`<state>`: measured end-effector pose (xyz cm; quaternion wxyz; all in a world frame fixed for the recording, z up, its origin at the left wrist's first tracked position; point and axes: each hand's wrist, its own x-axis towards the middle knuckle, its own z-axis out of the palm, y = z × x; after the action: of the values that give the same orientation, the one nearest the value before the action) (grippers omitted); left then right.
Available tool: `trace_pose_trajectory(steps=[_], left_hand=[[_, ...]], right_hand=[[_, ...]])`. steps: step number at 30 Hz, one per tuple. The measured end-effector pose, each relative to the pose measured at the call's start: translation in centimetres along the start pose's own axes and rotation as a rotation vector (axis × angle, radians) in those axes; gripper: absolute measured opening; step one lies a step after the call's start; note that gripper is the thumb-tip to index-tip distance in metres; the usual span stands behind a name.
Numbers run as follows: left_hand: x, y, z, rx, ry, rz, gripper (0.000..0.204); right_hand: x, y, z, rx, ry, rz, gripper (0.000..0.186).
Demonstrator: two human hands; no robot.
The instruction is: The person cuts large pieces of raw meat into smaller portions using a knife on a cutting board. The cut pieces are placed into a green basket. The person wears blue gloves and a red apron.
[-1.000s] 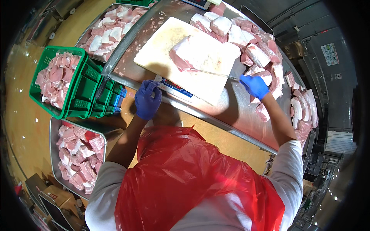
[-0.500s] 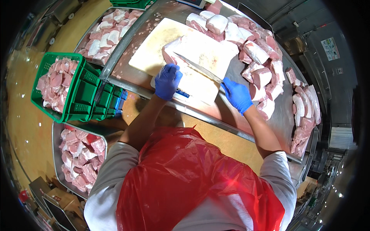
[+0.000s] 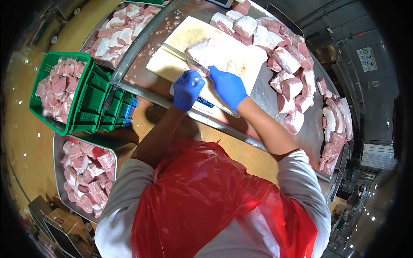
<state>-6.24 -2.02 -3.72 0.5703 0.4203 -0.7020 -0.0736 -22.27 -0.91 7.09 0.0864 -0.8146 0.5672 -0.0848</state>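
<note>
"Where is your meat?"

"The big pink and white piece of meat (image 3: 202, 50) is on the pale cutting board (image 3: 186, 31). It lies just past both my hands, on the side away from my tummy. The light is so bright that I can't see where its right end stops."

"What does your right hand have?"

"My right hand (image 3: 229, 88) is closed around the knife (image 3: 175, 52). The handle hides inside my blue glove. The blade points away to the left and goes across the near side of the meat."

"And the other one?"

"My left hand (image 3: 188, 90) is curled up by the near edge of the board, just left of my right hand. Its fingers are bent in. The meat is just past them, and I can't tell if they pinch a bit of it."

"What's around you?"

"There's a big heap of meat pieces (image 3: 286, 60) on the shiny metal table (image 3: 314, 138) to my right. A green crate (image 3: 81, 109) full of meat is to my left."
</note>
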Motion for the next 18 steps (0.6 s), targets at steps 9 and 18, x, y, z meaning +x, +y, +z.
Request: trace_pose_trajectory(steps=[9, 18], left_hand=[[1.0, -0.8, -5.2, -0.044, 0.145, -0.463, 0.008], [0.1, -1.8, -5.9, -0.018, -0.03, -0.308, 0.006]], right_hand=[[-12.6, 8.9, -6.4, -0.412, -0.365, 0.159, 0.021], [-1.2, -2.4, 0.3, -0.051, -0.025, 0.085, 0.022]])
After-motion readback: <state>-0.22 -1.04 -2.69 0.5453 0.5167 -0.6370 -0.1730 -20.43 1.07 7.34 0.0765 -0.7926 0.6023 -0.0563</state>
